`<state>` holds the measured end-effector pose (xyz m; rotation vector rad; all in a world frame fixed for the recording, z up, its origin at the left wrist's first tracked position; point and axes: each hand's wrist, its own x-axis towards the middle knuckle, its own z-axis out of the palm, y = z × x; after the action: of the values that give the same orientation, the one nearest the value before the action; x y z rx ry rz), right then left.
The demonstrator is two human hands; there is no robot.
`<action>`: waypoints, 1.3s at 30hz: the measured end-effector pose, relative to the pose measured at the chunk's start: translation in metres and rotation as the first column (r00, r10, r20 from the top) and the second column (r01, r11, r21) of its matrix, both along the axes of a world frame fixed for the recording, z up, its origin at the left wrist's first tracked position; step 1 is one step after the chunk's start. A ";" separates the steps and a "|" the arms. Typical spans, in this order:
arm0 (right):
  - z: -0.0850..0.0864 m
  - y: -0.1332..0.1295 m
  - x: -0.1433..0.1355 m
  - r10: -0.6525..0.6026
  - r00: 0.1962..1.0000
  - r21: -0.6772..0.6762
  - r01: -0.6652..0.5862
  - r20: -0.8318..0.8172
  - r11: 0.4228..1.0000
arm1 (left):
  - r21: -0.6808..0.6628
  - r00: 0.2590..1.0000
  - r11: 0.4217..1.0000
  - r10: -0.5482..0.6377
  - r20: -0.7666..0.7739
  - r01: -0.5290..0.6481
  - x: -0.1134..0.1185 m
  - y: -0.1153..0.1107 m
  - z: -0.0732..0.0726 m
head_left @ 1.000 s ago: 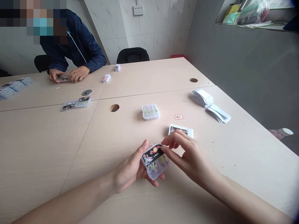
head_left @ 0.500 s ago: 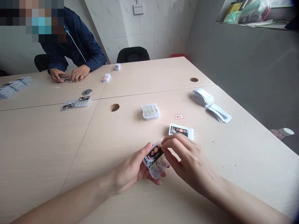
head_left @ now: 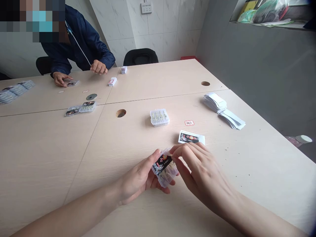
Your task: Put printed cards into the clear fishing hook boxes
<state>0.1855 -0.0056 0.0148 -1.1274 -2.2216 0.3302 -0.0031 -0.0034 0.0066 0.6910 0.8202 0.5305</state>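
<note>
Over the counter (head_left: 111, 148), my left hand (head_left: 139, 176) is cradling a box (head_left: 169, 179); my right hand (head_left: 195, 161) is pinching its label (head_left: 161, 163) by one corner. Most is lying flat; that corner is seemingly remaining. The stack (head_left: 159, 118) beyond is showing none.

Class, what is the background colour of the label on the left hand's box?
Black; the label shows best in the head view.
</note>
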 end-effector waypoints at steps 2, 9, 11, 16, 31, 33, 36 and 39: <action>0.001 -0.001 0.000 -0.005 1.000 -0.006 0.005 0.004 1.000 | 0.002 1.000 1.000 0.006 0.004 -0.006 0.000 0.000 -0.001; 0.002 -0.002 -0.001 0.000 1.000 -0.028 0.001 0.021 1.000 | 0.022 1.000 1.000 -0.003 0.009 0.002 0.000 0.000 -0.002; 0.003 -0.003 -0.001 -0.002 1.000 -0.043 0.003 0.018 0.999 | 0.025 1.000 1.000 -0.007 0.009 0.007 0.000 0.000 -0.001; 0.004 -0.006 -0.001 -0.044 0.998 -0.134 0.039 -0.035 0.990 | 0.034 1.000 0.999 -0.003 0.021 0.002 -0.001 0.002 -0.001; 0.000 0.007 0.004 -0.109 0.972 -0.417 0.013 -0.208 0.909 | 0.063 0.999 0.998 -0.014 -0.033 0.016 -0.002 0.003 0.000; 0.001 0.008 0.004 -0.109 0.967 -0.422 0.002 -0.229 0.906 | 0.123 0.998 0.991 -0.043 -0.036 0.047 -0.003 0.003 0.001; 0.000 0.008 0.004 -0.122 0.959 -0.424 0.002 -0.255 0.906 | 0.256 0.991 0.960 -0.091 -0.100 0.114 -0.005 0.004 0.002; -0.001 0.009 0.004 -0.136 0.953 -0.424 0.009 -0.271 0.906 | 0.341 0.961 0.917 -0.128 -0.245 0.208 -0.005 0.004 0.004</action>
<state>0.1896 0.0034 0.0137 -1.2790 -1.8829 0.9186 -0.0083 0.0011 0.0107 1.1701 0.8646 0.4581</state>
